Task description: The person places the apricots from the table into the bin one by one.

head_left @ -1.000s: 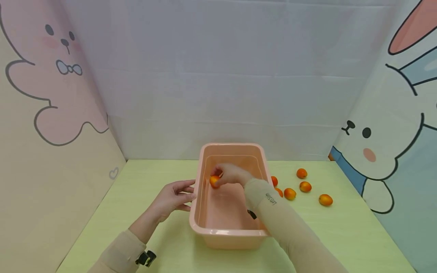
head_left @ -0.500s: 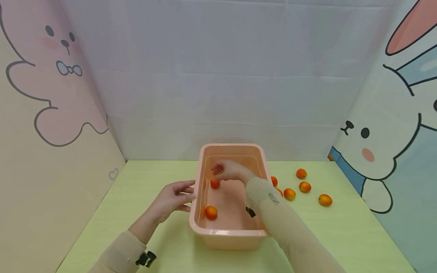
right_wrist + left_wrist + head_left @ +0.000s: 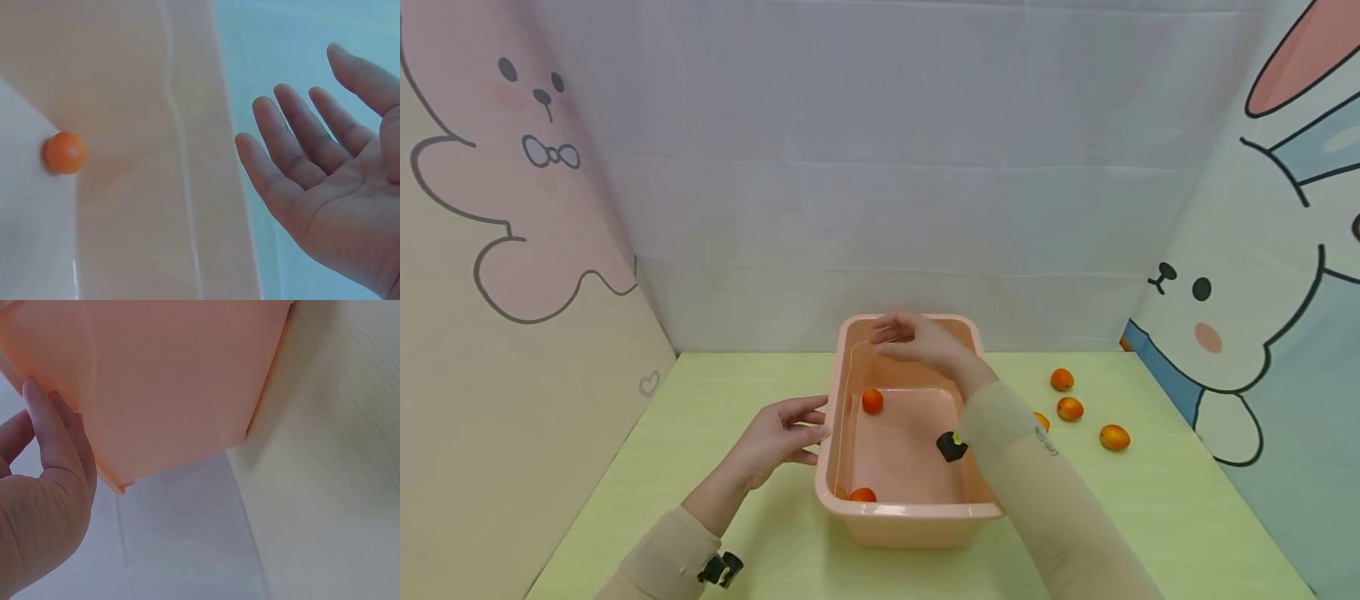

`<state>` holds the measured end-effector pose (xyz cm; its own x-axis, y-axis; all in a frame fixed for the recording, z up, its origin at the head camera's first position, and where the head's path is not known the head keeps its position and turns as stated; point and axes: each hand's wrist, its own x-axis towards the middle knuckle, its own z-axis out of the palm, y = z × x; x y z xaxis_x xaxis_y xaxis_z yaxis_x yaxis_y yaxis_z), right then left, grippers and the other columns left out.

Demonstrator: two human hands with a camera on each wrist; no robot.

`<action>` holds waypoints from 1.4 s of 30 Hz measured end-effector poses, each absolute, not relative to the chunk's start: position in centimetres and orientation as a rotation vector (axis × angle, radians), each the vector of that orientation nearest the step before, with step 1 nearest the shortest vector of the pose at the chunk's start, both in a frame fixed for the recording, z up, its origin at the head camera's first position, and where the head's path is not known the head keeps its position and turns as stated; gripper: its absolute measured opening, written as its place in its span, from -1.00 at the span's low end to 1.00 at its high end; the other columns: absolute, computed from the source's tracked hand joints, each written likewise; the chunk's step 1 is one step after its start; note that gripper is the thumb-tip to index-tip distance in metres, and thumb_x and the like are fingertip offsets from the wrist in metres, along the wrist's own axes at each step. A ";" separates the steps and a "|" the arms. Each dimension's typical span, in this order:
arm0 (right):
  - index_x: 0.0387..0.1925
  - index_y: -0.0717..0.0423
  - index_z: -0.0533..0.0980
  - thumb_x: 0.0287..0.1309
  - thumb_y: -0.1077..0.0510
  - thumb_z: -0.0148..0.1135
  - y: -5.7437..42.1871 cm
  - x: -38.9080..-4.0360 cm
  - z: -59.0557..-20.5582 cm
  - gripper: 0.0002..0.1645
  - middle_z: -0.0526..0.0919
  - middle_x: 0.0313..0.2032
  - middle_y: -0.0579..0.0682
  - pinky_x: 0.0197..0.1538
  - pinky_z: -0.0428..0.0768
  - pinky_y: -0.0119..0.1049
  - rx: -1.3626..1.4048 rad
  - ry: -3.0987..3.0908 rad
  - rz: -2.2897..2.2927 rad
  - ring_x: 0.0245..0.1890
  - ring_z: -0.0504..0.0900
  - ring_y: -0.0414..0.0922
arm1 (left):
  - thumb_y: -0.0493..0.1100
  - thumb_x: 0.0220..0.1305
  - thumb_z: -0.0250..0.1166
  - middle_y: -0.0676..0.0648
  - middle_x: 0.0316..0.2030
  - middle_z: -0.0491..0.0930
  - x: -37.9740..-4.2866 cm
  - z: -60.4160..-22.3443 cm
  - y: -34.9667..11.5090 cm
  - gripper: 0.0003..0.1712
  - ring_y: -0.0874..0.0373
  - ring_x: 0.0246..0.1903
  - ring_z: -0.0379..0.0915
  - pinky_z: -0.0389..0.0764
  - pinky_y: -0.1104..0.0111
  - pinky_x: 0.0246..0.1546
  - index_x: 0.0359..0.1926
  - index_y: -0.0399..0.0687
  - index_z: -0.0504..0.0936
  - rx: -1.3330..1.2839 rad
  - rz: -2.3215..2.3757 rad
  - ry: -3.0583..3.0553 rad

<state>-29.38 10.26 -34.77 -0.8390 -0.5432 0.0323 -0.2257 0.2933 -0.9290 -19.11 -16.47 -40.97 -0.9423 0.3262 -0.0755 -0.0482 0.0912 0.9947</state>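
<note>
Here, right hand (image 3: pixel 919 340) over tub (image 3: pixel 917 528), blurred lettering (image 3: pixel 1045 437)

Peach-pink rectangular plastic tub (image 3: pixel 917 531): uniform colour throughout. Small oval orange fruits (image 3: pixel 1115 437): some shading to yellow. Flat pale yellow-green tabletop (image 3: pixel 760 533): faint wood grain (clearer in the left wrist view). Long cream fabric sleeve (image 3: pixel 1060 508): plain, dark lettering (image 3: pixel 1047 440).

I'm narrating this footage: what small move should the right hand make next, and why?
Probably move the right hand rightward toward the orange fruits on the table: it is open and empty at the far end of the tub; two similar fruits lie inside, and these lie outside.
</note>
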 end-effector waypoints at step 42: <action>0.35 0.25 0.28 0.39 0.16 0.19 25.9 -23.6 -36.5 -0.41 0.49 0.22 0.24 0.11 0.54 -0.47 -0.619 2.490 -1.824 0.06 0.59 -0.30 | -0.30 0.30 0.35 -0.25 -0.06 0.55 -19.2 -40.9 -16.2 -0.31 0.05 -0.19 0.64 0.74 0.15 -0.27 0.38 -0.41 0.32 0.279 1.934 2.087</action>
<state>-23.62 25.91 -36.52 -0.9226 -0.3075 0.2328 -0.3147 0.2513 -0.9153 -19.21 -16.22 -40.93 -0.9416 0.3285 -0.0742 -0.0491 0.0842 0.9952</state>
